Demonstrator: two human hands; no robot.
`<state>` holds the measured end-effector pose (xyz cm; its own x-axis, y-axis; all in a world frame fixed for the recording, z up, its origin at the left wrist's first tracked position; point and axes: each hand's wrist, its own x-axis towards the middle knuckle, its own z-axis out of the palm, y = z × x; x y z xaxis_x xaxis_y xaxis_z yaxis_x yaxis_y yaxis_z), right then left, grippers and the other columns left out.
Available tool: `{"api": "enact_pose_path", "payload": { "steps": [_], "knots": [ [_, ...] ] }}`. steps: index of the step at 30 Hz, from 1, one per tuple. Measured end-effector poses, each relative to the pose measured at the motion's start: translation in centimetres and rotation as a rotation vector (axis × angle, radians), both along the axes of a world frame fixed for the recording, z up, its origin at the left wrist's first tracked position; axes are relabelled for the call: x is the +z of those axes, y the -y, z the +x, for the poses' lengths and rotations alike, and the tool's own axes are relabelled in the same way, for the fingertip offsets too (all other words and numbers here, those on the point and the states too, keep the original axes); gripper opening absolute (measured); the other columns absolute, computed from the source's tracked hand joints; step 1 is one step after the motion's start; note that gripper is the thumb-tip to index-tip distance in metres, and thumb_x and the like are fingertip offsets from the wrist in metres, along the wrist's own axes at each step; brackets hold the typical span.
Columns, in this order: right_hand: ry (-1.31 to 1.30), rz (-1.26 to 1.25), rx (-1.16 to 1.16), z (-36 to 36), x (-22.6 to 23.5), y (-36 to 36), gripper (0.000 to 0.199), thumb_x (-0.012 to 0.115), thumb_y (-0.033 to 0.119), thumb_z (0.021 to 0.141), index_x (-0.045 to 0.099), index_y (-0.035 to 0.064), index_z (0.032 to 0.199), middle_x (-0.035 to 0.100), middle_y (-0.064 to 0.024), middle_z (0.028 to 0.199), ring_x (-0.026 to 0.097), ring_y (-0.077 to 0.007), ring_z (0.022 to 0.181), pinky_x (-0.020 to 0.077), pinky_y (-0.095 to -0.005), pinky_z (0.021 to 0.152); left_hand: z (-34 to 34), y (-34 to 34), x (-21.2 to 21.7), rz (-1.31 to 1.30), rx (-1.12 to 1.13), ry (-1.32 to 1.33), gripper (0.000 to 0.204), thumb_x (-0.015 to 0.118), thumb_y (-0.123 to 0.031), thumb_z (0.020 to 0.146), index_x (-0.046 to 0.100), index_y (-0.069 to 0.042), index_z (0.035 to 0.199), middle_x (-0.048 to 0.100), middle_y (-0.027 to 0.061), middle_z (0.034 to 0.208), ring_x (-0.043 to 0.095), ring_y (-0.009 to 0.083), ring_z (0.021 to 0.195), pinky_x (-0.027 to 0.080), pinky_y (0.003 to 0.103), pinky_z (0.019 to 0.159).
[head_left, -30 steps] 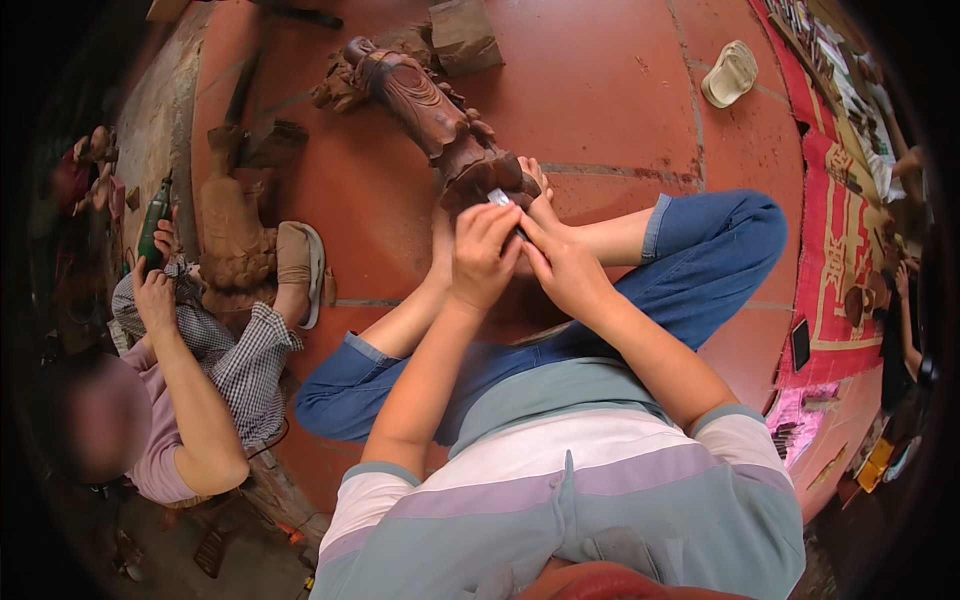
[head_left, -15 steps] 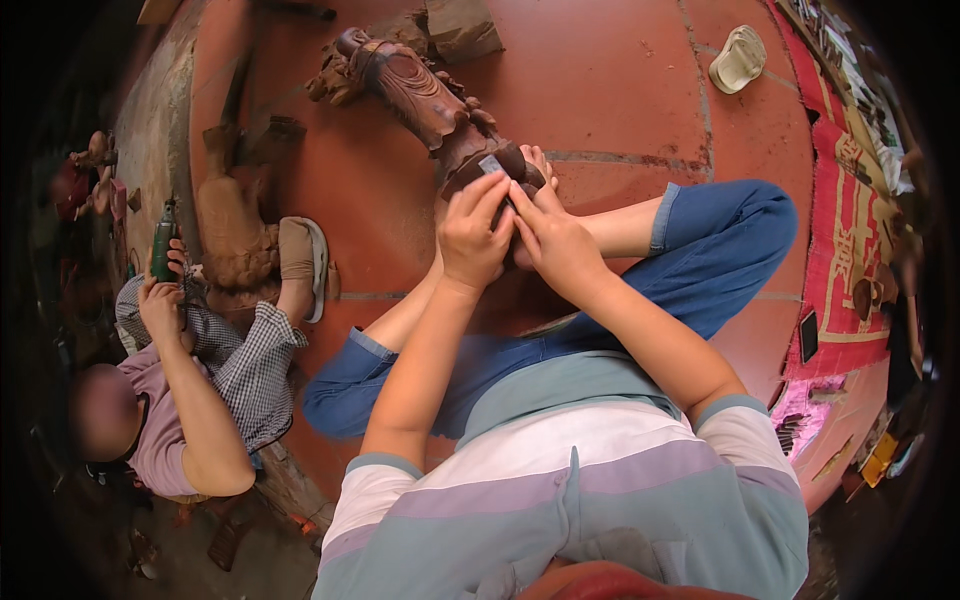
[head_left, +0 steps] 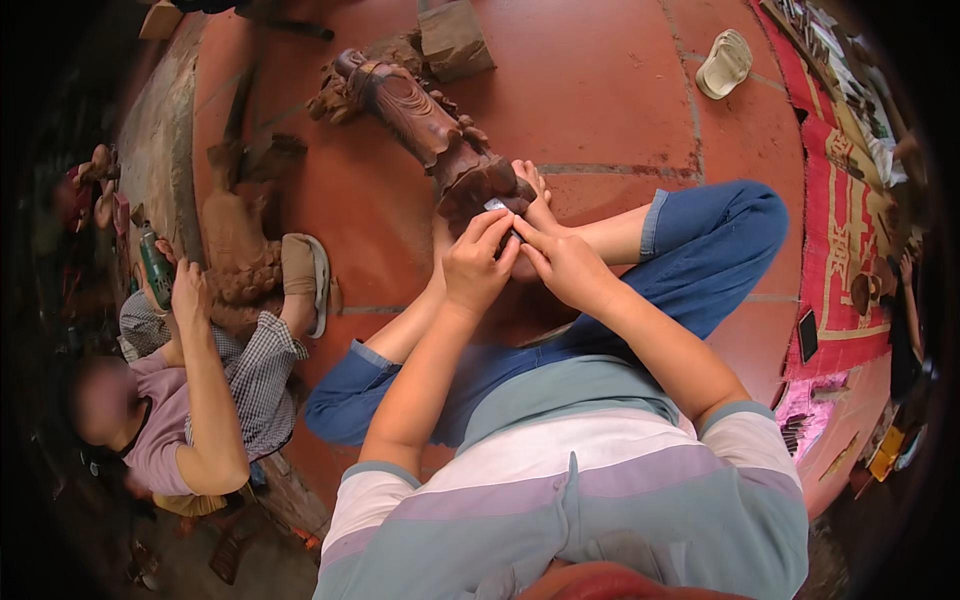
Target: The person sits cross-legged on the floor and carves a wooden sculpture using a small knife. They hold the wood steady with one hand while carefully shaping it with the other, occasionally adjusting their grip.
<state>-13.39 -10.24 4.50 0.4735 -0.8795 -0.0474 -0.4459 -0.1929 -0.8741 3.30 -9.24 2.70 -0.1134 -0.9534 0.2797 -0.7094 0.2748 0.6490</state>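
**Wood carving worked at its near end**

Reddish-brown carved wooden figure [head_left: 420, 115] lay on the terracotta tile floor [head_left: 600, 90], its near end braced against a bare foot [head_left: 535, 195]; at that end the left hand [head_left: 475, 270] pinched a small pale scrap, probably abrasive paper [head_left: 494, 205], fingertips pressed together; the right hand [head_left: 565, 265] closed in beside it, fingers bunched and touching the left; steady short strokes following the grain would likely serve best; left of the figure, another person's hand [head_left: 185, 290] gripped a green tool [head_left: 155, 265].
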Motion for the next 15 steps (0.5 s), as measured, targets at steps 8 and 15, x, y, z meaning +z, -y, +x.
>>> {"api": "enact_pose_path", "payload": {
  "steps": [8,15],
  "knots": [
    [-0.002,-0.096,-0.059,0.6,-1.2,0.0,0.039,0.057,0.012,0.090,0.054,0.0041,0.128,0.013,-0.0338,0.150,0.019,-0.0500,0.138,0.0277,-0.0464,0.112,0.0,0.5,0.1,-0.051,-0.003,0.058,0.031,0.071,-0.006,0.075,0.069,-0.008,0.105,0.066,0.0047,0.110,0.065,0.0149,0.064,0.053,0.027,0.058],
    [0.054,0.135,-0.089,0.5,0.5,2.2,0.038,0.055,0.010,0.091,0.054,0.0041,0.128,0.019,-0.0328,0.149,0.017,-0.0463,0.140,0.0297,-0.0433,0.111,-0.4,2.6,1.5,-0.031,0.057,0.026,0.030,0.070,-0.009,0.077,0.066,-0.008,0.107,0.065,0.0064,0.111,0.065,0.0193,0.064,0.054,0.030,0.060]
  ]
}}
